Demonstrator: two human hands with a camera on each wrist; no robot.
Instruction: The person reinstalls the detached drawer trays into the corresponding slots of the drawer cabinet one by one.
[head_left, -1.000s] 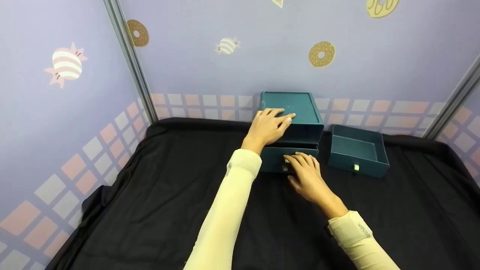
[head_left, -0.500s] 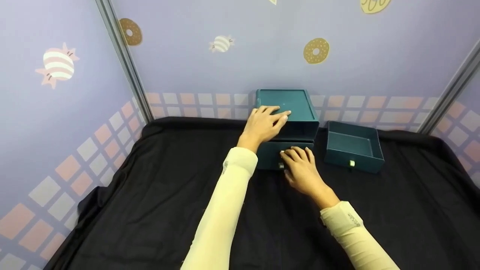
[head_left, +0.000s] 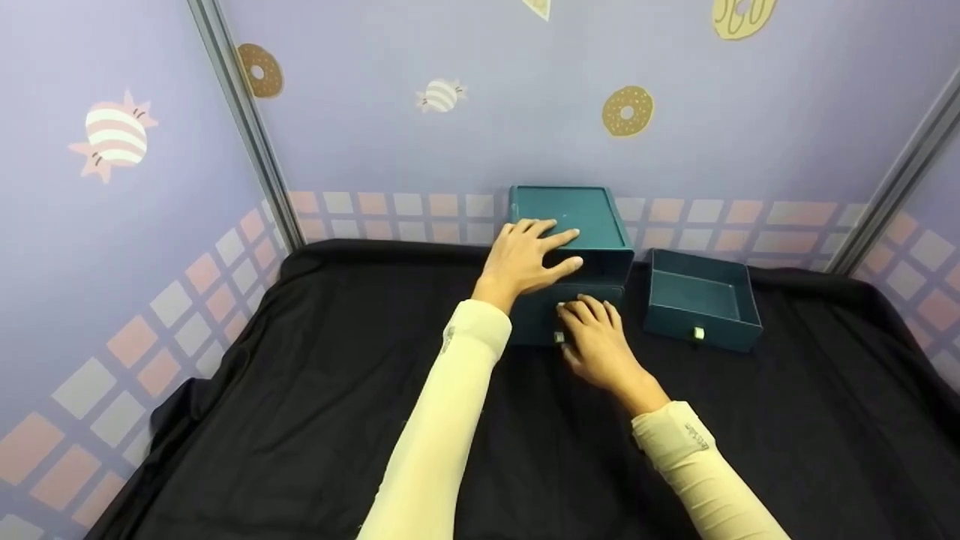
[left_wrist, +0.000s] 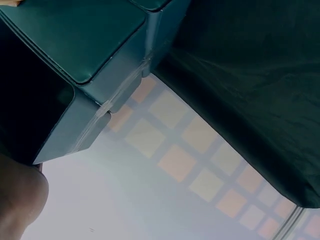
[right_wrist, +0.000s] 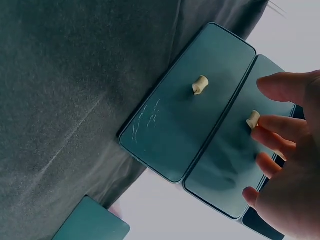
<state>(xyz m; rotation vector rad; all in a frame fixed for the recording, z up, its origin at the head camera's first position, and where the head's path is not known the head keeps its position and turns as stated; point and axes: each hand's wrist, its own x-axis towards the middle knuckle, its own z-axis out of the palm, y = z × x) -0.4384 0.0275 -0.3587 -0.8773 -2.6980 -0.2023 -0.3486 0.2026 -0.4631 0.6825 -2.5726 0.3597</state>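
A dark teal drawer cabinet [head_left: 574, 214] stands against the back wall, its top compartment dark and drawerless. My left hand [head_left: 517, 259] rests on its top with fingers spread, the thumb reaching across the front edge. In the right wrist view, two drawer fronts lie side by side, each with a small pale knob. My right hand [head_left: 598, 341] is at the middle drawer [right_wrist: 220, 185]; an outstretched fingertip touches its knob [right_wrist: 253, 119] while the thumb stands apart. The bottom drawer [right_wrist: 170, 115] has its own knob [right_wrist: 200, 85]. Both fronts look flush.
A removed teal drawer [head_left: 739, 339] sits right of the cabinet with nothing inside it. Black cloth [head_left: 360, 360] covers the table, rising in a ridge along the back. Patterned walls [head_left: 375, 135] with metal corner posts [head_left: 247, 127] enclose the back and sides.
The middle drawer, which stood out slightly a second ago, has slid back in under my right hand. My left thumb has spread away from its fingers. The head view has shifted slightly.
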